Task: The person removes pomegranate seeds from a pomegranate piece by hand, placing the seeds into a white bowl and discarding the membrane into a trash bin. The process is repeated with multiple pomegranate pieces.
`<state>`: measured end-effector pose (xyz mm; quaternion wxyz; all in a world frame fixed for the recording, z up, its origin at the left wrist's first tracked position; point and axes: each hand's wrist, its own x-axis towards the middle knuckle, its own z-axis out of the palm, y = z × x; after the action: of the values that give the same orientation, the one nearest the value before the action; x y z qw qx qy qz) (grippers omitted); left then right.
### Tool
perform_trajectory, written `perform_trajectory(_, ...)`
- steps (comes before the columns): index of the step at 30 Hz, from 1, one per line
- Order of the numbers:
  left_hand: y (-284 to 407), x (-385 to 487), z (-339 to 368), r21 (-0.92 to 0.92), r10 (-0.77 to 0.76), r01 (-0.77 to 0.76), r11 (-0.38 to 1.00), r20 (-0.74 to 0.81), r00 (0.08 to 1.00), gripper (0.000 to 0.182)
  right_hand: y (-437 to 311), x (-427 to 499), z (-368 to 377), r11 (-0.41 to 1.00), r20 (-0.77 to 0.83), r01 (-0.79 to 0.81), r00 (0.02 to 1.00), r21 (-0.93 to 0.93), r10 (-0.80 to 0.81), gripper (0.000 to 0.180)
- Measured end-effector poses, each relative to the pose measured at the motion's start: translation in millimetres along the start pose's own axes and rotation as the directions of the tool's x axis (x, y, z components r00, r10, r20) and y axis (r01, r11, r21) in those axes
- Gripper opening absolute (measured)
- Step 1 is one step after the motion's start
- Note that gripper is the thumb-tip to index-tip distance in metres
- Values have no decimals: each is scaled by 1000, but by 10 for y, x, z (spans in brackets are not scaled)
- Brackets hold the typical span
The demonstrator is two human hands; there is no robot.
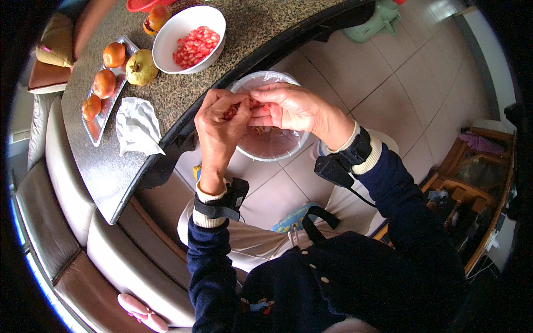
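Note:
My left hand [222, 118] grips a piece of opened pomegranate [230, 112] with red arils, its thumb and fingers bent around it. My right hand [287, 108] meets it from the other side, fingertips on the fruit, with loose red arils [266, 108] on its fingers. Both hands are above a round bin [270, 157] with a clear plastic liner; some scraps lie in it. On the stone counter at the upper left, a white bowl [164, 45] holds many pomegranate arils [198, 45].
Beside the bowl are a whole yellowish pomegranate [141, 68], an opened pomegranate [159, 18], and a clear plastic tray [98, 133] with several orange fruits [104, 83]. A crumpled white tissue [137, 127] lies near the dark counter edge [266, 54]. A wooden shelf unit [470, 187] stands at right.

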<state>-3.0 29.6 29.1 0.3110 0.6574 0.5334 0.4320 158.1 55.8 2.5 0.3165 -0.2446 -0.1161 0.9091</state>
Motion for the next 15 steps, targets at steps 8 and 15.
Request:
perform_trajectory(8, -126, -31, 13, -251, -150, 152, 956, 25, 988, 9, 6, 26, -4, 995, -31, -54, 998, 83, 56, 21)
perform_trajectory(15, -141, -59, 42, -366, -248, 237, 900, 17, 969, 9, 31, 13, -37, 999, 52, 16, 999, -46, -13, 19)
